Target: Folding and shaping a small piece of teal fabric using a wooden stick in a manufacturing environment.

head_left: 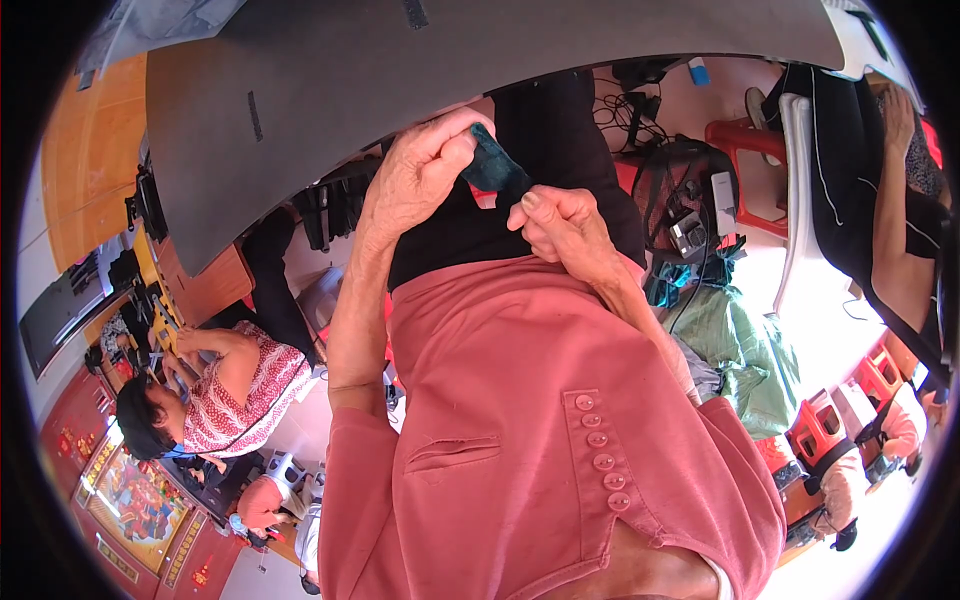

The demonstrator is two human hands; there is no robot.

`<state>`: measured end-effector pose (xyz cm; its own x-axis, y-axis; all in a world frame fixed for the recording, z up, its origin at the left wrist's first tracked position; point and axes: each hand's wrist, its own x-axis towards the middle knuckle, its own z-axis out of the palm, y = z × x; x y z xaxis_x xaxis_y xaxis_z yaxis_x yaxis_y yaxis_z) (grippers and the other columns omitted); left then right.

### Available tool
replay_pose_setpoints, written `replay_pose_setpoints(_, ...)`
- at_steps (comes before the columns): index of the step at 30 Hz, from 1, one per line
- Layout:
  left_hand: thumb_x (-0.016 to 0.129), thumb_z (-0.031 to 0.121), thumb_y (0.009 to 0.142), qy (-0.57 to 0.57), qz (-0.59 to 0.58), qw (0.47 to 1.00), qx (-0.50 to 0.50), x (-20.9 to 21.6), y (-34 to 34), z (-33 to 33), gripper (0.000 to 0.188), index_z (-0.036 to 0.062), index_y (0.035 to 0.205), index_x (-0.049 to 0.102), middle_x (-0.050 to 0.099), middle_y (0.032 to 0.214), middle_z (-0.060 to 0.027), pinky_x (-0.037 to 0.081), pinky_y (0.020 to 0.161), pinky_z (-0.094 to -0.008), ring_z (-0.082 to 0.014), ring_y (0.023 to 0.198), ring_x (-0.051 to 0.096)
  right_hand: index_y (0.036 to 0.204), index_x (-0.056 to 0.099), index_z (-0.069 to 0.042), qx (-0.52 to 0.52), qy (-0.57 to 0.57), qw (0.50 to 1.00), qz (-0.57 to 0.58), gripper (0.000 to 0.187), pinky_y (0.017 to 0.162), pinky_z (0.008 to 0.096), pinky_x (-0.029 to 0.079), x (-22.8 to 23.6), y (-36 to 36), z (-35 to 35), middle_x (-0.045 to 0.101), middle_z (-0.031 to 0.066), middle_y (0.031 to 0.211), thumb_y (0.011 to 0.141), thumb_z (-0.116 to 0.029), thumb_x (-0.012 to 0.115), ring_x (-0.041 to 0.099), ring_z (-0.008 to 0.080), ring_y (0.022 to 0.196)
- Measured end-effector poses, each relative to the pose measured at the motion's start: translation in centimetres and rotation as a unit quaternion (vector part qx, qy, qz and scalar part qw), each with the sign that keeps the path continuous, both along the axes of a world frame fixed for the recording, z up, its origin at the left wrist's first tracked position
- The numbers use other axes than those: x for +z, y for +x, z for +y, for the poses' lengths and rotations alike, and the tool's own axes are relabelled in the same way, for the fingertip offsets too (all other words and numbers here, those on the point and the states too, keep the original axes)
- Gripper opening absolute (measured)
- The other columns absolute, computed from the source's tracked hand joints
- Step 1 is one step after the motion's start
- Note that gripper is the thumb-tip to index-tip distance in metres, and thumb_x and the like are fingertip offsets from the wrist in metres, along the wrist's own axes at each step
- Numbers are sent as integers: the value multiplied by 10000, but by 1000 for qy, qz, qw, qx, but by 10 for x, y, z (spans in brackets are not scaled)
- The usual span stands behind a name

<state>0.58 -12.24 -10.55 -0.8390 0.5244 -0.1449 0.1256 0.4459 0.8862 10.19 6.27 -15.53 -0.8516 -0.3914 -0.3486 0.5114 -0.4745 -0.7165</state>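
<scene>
Between my two hands, over my lap, stretches a small dark green piece of soft cloth; its exact kind I cannot make out. My left hand grips its upper left end, thumb and curled fingers closed on it. The lower right end, which looks darker, is pinched between thumb and fingers of my right hand. Both hands are just short of the near edge of a dark grey table. Below the cloth lie my black trousers.
A black mesh bag with small items is at right, near a red stool, tangled cables and a green sack. A white chair stands beside a person in black. Another person in patterned clothing sits left.
</scene>
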Motion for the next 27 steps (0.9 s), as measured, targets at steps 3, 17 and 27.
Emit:
replay_pose_setpoints(3, 412, 173, 902, -12, -2, 1000, 2, -2, 0, -1, 230, 15, 946, 574, 623, 820, -32, 456, 738, -272, -130, 778, 581, 817, 582, 27, 0, -7, 1000, 11, 338, 384, 205, 185, -1, 0, 0, 336, -60, 515, 971, -253, 473, 227, 22, 425)
replay_pose_setpoints(17, 428, 179, 920, 39, 7, 999, 20, -15, 5, 12, 201, 15, 936, 543, 445, 604, -54, 413, 538, -291, -144, 532, 481, 818, 595, -18, -36, -96, 991, -90, 197, 391, 186, 199, 1, -3, -2, 338, -74, 562, 942, -155, 524, 258, 17, 457)
replay_pose_setpoints(27, 416, 152, 937, 38, -24, 998, 51, 0, 2, 14, 193, 18, 917, 552, 512, 714, -11, 415, 561, -232, -91, 604, 490, 837, 633, 21, -147, 235, 951, 138, 184, 487, 189, 296, 14, -1, -13, 493, -36, 619, 922, -111, 536, 370, 7, 551)
